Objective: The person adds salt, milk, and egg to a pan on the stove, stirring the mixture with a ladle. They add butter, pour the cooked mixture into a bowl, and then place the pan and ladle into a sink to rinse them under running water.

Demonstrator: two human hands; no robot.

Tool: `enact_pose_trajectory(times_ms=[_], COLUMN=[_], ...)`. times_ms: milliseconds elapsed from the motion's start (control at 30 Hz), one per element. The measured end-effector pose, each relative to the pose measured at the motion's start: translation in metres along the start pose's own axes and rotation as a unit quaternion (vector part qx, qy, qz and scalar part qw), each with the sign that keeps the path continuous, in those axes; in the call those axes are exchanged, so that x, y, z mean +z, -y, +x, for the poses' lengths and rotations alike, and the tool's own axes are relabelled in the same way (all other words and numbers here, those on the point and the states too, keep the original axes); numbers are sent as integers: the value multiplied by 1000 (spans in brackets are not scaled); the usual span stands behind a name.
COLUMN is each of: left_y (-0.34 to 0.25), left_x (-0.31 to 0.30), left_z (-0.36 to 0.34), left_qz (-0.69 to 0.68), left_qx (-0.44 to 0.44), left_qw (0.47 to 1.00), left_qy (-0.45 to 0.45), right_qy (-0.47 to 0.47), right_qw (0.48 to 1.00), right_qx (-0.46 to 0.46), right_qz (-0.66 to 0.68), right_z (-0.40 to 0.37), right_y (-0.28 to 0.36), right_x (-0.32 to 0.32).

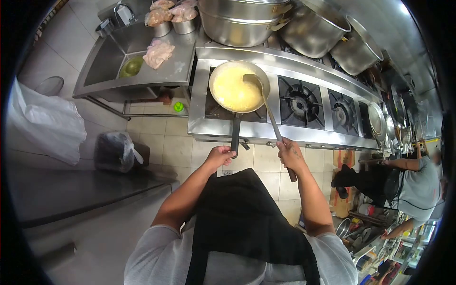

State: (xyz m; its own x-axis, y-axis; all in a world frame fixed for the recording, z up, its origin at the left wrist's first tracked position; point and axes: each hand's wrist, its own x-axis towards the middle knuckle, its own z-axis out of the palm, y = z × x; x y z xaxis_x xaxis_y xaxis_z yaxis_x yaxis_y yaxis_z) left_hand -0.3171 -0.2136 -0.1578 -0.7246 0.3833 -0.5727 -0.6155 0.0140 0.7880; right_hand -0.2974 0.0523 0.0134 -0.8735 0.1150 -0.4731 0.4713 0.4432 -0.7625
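A frying pan [212,96] with a long dark handle sits over the left burner of the stove. Pale yellow, creamy-looking food [236,90] fills it. My left hand [222,156] is closed around the end of the pan's handle. In my right hand [290,155] I grip a long-handled ladle [272,116], its wooden grip end pointing down toward me. The ladle's bowl dips into the yellow food at the pan's right side, partly covered by it.
Other burners [301,105] lie to the right on the stove. Large metal pots [242,26] stand behind. At left are a sink [102,61], a pinkish cloth [158,53] and bagged food [159,14]. A black-bagged bin [115,151] stands on the floor. A co-worker [413,190] stands at right.
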Motion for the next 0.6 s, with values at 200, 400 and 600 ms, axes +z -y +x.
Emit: enact_pose_trajectory(times_ms=[200, 400, 600], left_y=[-3, 1, -3], left_x=[-1, -3, -3], left_z=[-1, 0, -4], left_qz=[-2, -8, -2], left_qx=[2, 5, 14], left_qw=[1000, 1000, 1000], left_qy=[13, 18, 11], right_qy=[38, 79, 85], right_qw=[996, 980, 981], right_qx=[55, 96, 57], right_qz=[61, 154, 164], right_z=[-5, -16, -19], right_y=[5, 7, 14], right_x=[12, 26, 30])
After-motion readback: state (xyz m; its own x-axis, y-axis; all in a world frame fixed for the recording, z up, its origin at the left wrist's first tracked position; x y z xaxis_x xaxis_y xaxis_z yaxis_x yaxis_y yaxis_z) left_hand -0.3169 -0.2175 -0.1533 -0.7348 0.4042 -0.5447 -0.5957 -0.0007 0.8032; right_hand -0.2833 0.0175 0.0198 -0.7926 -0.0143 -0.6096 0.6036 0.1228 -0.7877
